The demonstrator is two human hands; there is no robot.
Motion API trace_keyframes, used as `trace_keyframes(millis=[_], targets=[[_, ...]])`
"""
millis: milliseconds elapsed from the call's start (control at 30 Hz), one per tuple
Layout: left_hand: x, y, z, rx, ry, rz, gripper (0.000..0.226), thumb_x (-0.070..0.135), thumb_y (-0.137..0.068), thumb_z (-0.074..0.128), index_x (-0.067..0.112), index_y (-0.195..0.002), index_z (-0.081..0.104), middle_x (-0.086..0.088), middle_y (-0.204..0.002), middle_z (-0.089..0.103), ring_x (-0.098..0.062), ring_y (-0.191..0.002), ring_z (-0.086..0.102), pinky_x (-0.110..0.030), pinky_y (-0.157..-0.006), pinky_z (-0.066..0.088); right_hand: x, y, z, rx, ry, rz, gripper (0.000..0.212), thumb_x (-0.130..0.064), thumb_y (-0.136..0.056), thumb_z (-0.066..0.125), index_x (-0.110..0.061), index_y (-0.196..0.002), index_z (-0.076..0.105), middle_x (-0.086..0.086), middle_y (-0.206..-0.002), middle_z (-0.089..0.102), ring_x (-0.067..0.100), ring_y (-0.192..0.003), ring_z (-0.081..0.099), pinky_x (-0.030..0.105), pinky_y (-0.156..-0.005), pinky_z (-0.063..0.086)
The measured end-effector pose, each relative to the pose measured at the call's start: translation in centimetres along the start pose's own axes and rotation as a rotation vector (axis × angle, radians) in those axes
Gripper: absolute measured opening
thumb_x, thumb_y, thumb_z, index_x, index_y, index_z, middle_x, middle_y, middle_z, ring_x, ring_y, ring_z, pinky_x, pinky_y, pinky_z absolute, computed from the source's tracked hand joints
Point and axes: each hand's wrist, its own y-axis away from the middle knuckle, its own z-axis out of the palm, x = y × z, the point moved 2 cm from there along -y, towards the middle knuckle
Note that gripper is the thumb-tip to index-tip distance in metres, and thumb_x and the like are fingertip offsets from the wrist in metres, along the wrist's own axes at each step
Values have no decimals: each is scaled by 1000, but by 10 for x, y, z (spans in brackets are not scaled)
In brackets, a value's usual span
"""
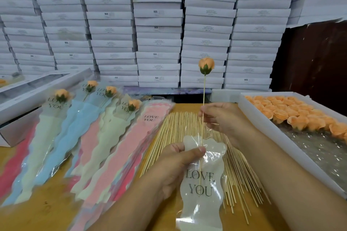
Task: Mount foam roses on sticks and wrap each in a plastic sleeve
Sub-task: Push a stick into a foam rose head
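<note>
nearest me, the plastic sleeve (201, 184) reads "love you" in dark letters; my left hand (174, 167) grips its top edge, thumb curled over the film. my right hand (219, 116), just above and beyond, pinches the stick (202, 127), whose lower end runs down into the sleeve, with one orange foam rose (206, 66) standing upright at its top. under both hands i see a spread of bare sticks (180, 129). left of my left hand lie four wrapped roses (62, 95), each marked "love you". right of my right hand, a tray of roses (293, 112). stacked white boxes (157, 24) behind show "sgs".
</note>
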Motion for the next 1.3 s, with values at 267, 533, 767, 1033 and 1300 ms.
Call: trace_keyframes(millis=[267,533,767,1033,1300], targets=[[5,0,-3,31,48,51,9,8,-86,74,2,-93,76,-24,-97,75,-31,-78,73,-39,-72,63,11,8,6,-53,100,27,7,-23,-80,80,-17,-83,80,2,-83,77,15,-84,70,29,-71,52],[4,0,-5,15,38,48,11,14,-80,78,8,-89,80,-23,-96,75,-29,-74,74,-37,-67,60,8,17,6,-77,112,30,13,-25,-83,78,-14,-90,79,7,-92,77,18,-87,70,31,-74,52],[0,2,-2,-39,-6,18,16,18,-80,80,7,-91,80,-22,-100,75,-29,-81,74,-39,-74,61,-12,6,-1,28,25,-12,11,-16,-91,67,-14,-83,74,9,-94,77,12,-77,68,28,-73,53],[5,4,0,-33,32,30,18,14,-79,78,2,-92,77,-23,-95,75,-28,-73,73,-34,-65,60,3,12,1,-47,107,48,12,-20,-83,77,-9,-88,77,10,-88,75,13,-75,64,27,-70,48],[10,8,1,-31,35,18,5,13,-78,77,9,-76,79,-20,-86,76,-25,-65,74,-29,-56,58,11,20,5,-153,85,125,17,-21,-84,75,-5,-91,77,8,-83,72,16,-72,66,22,-56,51]])
